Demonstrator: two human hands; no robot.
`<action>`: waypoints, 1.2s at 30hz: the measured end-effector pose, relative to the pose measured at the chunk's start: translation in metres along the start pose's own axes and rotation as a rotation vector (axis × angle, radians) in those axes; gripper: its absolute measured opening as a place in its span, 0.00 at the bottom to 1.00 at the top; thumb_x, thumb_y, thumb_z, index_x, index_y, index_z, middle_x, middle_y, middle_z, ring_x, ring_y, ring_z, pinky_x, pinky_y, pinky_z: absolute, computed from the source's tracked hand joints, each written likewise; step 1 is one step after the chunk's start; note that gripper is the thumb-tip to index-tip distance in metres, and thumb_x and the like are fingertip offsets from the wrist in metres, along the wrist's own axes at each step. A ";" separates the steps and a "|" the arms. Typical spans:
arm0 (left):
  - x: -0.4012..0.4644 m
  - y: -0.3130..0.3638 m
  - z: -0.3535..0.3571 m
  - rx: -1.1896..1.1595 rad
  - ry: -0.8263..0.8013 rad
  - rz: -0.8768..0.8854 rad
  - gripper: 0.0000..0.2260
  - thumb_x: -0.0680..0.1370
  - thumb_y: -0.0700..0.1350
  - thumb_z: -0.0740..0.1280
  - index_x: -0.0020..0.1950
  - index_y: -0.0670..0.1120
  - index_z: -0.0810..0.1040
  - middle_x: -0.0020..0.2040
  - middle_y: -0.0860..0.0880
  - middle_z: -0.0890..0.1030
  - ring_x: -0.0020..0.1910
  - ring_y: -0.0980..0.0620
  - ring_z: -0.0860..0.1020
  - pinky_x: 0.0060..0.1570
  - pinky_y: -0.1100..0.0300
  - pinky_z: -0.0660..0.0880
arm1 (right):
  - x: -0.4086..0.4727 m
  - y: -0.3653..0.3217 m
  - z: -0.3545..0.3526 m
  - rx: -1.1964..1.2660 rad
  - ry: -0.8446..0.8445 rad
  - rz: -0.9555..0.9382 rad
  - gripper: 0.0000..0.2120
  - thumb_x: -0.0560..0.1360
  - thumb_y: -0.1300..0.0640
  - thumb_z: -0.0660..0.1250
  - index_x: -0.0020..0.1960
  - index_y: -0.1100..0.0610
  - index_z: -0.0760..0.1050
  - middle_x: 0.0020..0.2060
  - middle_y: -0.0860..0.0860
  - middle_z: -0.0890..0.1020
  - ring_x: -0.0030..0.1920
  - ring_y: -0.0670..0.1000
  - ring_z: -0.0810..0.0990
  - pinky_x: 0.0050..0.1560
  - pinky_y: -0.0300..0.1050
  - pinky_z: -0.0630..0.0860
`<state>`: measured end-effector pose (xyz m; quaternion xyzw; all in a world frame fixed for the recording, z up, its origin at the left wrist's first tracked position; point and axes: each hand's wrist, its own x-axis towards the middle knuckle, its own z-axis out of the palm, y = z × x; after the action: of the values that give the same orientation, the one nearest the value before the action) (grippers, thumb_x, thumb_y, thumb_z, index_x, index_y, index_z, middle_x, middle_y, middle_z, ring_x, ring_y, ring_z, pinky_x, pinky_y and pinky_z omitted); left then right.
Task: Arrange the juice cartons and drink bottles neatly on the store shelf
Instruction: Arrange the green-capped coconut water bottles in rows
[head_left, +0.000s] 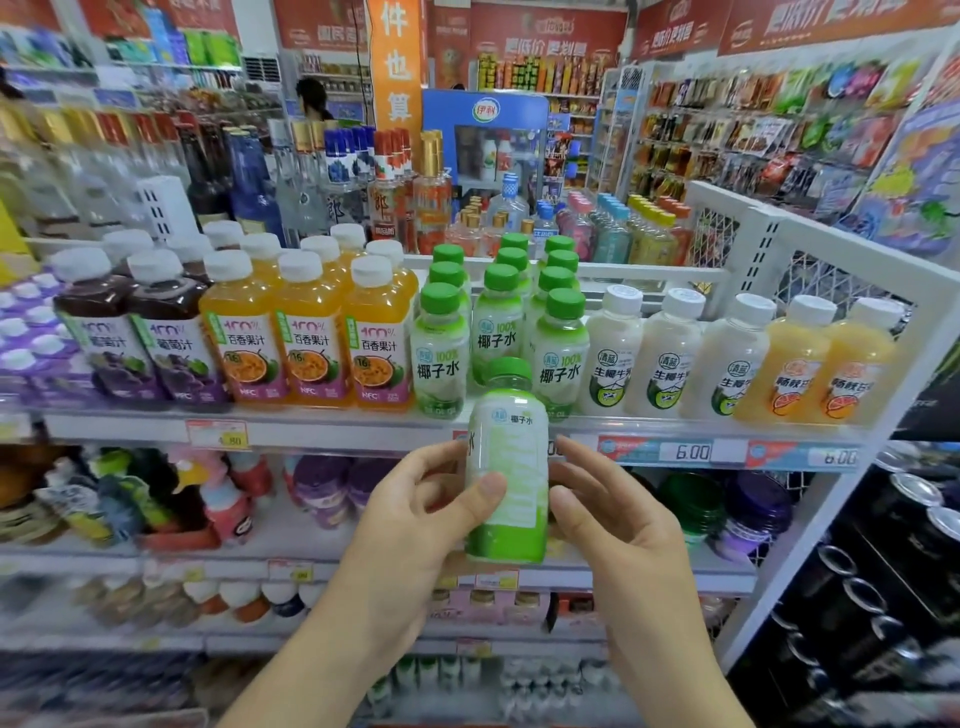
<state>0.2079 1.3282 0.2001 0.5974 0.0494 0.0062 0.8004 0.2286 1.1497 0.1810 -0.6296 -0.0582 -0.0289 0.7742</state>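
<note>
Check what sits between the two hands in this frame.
A clear plastic green-capped coconut water bottle, upright, gripped by the left hand and touched by the right hand, in the head view.

White shelf (322, 427) under juice bottles (306, 338).

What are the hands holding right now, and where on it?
A green-capped coconut water bottle, upright in front of the shelf. The left hand grips its lower body, thumb across the label; the right hand touches the opposite side at mid-body.
</note>
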 end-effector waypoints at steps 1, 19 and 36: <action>0.000 0.001 0.001 -0.034 0.005 -0.007 0.27 0.72 0.48 0.78 0.69 0.44 0.76 0.59 0.41 0.86 0.56 0.38 0.86 0.52 0.35 0.83 | 0.001 -0.001 0.001 0.011 -0.013 0.020 0.18 0.78 0.62 0.72 0.67 0.53 0.83 0.56 0.51 0.89 0.60 0.52 0.87 0.57 0.48 0.85; 0.014 -0.007 0.012 0.238 -0.093 0.039 0.17 0.77 0.56 0.76 0.65 0.55 0.83 0.59 0.50 0.87 0.60 0.48 0.85 0.64 0.42 0.79 | -0.004 0.002 -0.004 -0.060 0.053 -0.065 0.19 0.76 0.57 0.75 0.65 0.42 0.84 0.52 0.50 0.89 0.53 0.51 0.87 0.51 0.47 0.85; 0.016 0.003 0.022 0.271 -0.084 -0.056 0.13 0.86 0.55 0.62 0.67 0.57 0.82 0.61 0.57 0.86 0.63 0.54 0.83 0.68 0.45 0.77 | 0.000 0.001 -0.003 -0.107 0.063 -0.080 0.23 0.74 0.55 0.77 0.67 0.41 0.82 0.54 0.46 0.88 0.55 0.49 0.87 0.55 0.46 0.85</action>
<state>0.2259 1.3093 0.2081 0.6980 0.0327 -0.0478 0.7138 0.2285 1.1475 0.1793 -0.6661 -0.0573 -0.0824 0.7391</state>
